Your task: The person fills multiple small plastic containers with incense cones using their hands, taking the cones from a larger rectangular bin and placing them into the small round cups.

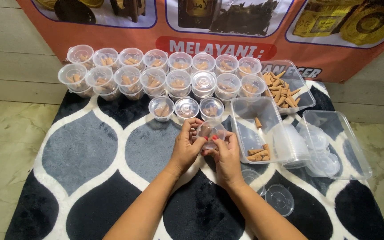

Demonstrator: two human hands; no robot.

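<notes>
Both hands meet over the rug around one small clear plastic cup (210,132) with a lid on it. My left hand (186,146) grips its left side with fingers curled over the rim. My right hand (226,153) presses on the lid from the right with thumb and fingertips. Brown cone-shaped pieces show faintly inside the cup. Just beyond the hands stand three more small cups (186,108) in a short row, and behind them two long rows of filled cups (153,71).
A clear rectangular tray (256,116) with a few brown cones lies right of my hands; another tray (285,89) holds many cones. A stack of empty cups (295,144) and a tray of lids (334,146) sit further right. Loose lids (280,199) lie on the patterned rug (85,151). An orange banner (125,35) stands behind.
</notes>
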